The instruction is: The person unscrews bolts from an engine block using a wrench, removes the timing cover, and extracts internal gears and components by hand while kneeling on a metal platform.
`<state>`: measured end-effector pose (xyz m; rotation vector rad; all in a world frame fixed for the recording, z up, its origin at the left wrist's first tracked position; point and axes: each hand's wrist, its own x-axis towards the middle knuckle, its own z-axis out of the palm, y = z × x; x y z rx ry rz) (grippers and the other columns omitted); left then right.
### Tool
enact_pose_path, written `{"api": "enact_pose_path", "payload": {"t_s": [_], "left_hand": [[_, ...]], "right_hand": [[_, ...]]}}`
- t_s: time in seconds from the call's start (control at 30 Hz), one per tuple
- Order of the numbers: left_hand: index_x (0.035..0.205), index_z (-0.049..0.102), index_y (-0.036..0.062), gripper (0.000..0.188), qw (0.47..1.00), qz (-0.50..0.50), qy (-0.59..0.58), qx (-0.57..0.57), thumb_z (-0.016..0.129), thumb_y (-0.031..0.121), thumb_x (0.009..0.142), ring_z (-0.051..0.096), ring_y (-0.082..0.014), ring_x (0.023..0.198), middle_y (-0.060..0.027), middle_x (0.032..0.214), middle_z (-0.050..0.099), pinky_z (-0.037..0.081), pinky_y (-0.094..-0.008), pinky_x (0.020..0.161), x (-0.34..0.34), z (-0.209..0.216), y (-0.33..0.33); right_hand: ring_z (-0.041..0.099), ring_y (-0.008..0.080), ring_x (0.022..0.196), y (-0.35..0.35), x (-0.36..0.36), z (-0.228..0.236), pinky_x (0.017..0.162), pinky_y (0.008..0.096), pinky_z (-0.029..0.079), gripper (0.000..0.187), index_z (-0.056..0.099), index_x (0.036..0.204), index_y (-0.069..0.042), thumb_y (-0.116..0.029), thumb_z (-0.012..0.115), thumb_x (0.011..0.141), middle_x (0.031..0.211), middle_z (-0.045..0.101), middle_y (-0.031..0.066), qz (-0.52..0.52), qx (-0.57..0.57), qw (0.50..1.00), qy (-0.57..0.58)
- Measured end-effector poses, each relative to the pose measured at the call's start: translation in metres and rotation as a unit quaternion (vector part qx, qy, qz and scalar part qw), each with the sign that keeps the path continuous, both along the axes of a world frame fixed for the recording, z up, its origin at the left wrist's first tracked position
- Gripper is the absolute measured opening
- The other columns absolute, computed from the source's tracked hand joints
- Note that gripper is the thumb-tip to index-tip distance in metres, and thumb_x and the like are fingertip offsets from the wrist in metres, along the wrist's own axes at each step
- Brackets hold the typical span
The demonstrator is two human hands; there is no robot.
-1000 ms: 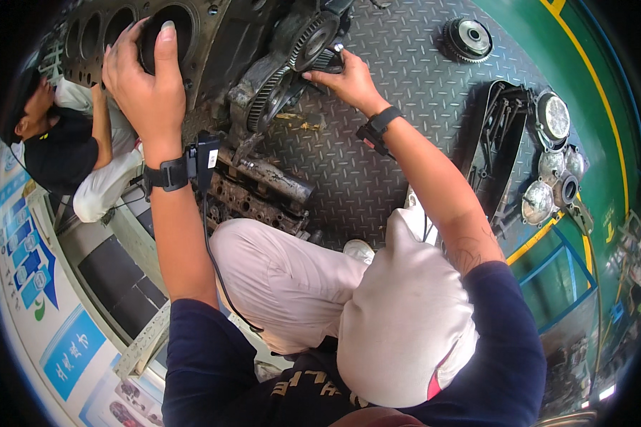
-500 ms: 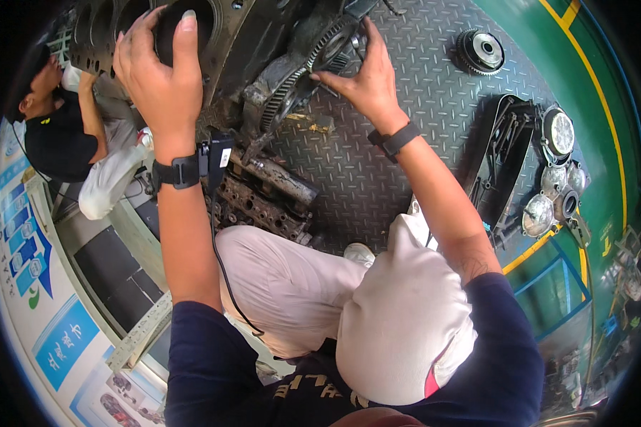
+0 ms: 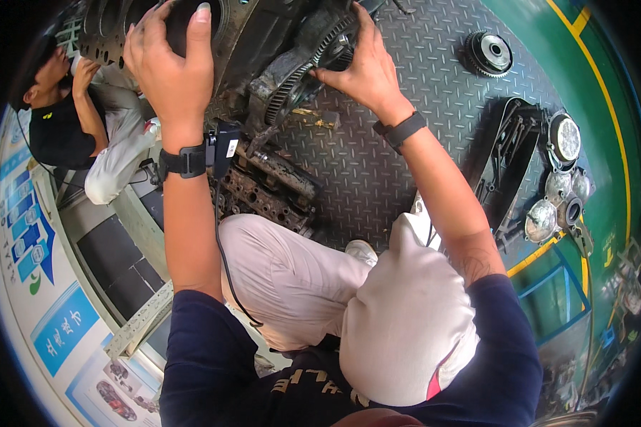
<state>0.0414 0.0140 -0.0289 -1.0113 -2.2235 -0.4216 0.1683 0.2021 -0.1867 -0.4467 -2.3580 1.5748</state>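
Observation:
The dark metal engine block (image 3: pixel 243 46) with large round cylinder bores stands at the top of the view. My left hand (image 3: pixel 172 82) is at its bored face, thumb and fingers spread across a bore. Whether those fingertips press on the metal is hard to see. At the block's right end is a large toothed gear (image 3: pixel 286 89). My right hand (image 3: pixel 369 75) spans part of this gear, with the thumb at its toothed rim and the fingers curled over its far side. The fingertips there are partly hidden.
A greasy engine part (image 3: pixel 263 192) lies below the block, near my knee. On the checkered metal floor to the right are a round gear hub (image 3: pixel 491 53), a black oil pan (image 3: pixel 509 153) holding parts, and silver covers (image 3: pixel 559 188). Another person (image 3: pixel 68 121) crouches at the left.
The whole view has shifted slightly right and down. My right hand's fingers have moved a little up and left along the gear; my left hand keeps its place at the bore.

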Motion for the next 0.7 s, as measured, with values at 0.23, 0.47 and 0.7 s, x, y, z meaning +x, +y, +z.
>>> {"api": "enact_pose_path", "payload": {"t_s": [0.23,0.47,0.7], "left_hand": [[0.118,0.073,0.0066,0.043,1.000,0.001,0.020,-0.008,0.070,0.042,0.094,0.060,-0.0349,0.120,-0.0145,0.122,0.072,0.038,-0.0462,0.112,0.001,-0.003,0.006],[0.116,0.073,0.0064,0.040,1.000,-0.009,-0.002,-0.011,0.070,0.040,0.094,0.061,-0.0357,0.119,-0.0152,0.121,0.071,0.040,-0.0455,0.111,-0.005,0.002,-0.002],[0.120,0.071,0.0072,0.041,0.999,0.007,-0.033,-0.010,0.070,0.039,0.094,0.058,-0.0374,0.122,-0.0156,0.123,0.069,0.038,-0.0478,0.112,0.002,0.004,0.003]], "right_hand": [[0.050,0.0436,0.135,0.011,-0.007,-0.022,0.115,0.0476,0.042,0.123,0.024,0.157,-0.007,-0.028,0.096,0.060,0.144,0.049,0.0287,0.015,-0.055,0.992,0.116],[0.051,0.0415,0.133,0.015,-0.015,-0.022,0.114,0.0456,0.042,0.118,0.030,0.151,-0.002,-0.028,0.098,0.058,0.140,0.051,0.0287,0.026,-0.080,0.992,0.093],[0.055,0.0396,0.128,0.021,-0.018,-0.015,0.111,0.0444,0.044,0.113,0.031,0.148,0.002,-0.025,0.096,0.061,0.135,0.055,0.0269,0.045,-0.040,0.994,0.096]]}}
